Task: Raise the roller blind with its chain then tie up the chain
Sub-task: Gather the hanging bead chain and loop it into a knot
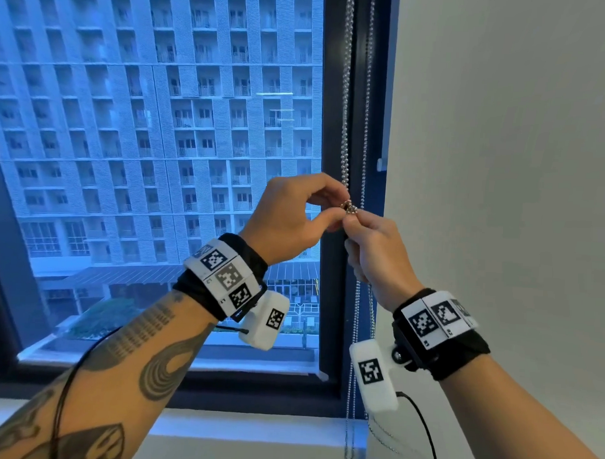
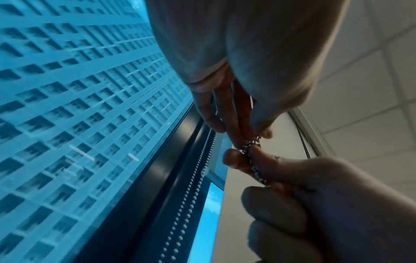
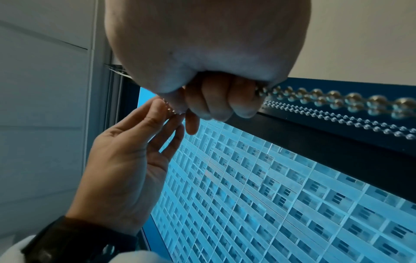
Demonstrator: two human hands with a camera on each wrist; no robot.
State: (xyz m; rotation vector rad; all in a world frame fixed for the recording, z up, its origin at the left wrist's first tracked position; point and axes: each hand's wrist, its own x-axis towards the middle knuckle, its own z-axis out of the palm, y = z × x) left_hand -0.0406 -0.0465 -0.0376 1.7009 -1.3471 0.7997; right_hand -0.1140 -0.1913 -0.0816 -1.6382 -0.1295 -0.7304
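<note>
A silver bead chain hangs along the dark window frame at the right. At chest height it bunches into a small knot. My left hand pinches this knot between thumb and forefinger. My right hand meets it from below, fingers curled round the chain. In the left wrist view the chain loop wraps over a right fingertip. In the right wrist view the chain runs out of my right fist, with the left hand alongside. The glass is uncovered; the blind is out of sight.
The slack chain drops past the white sill. A plain white wall fills the right side, with a small clip on its edge. Black cables trail from both wrist cameras.
</note>
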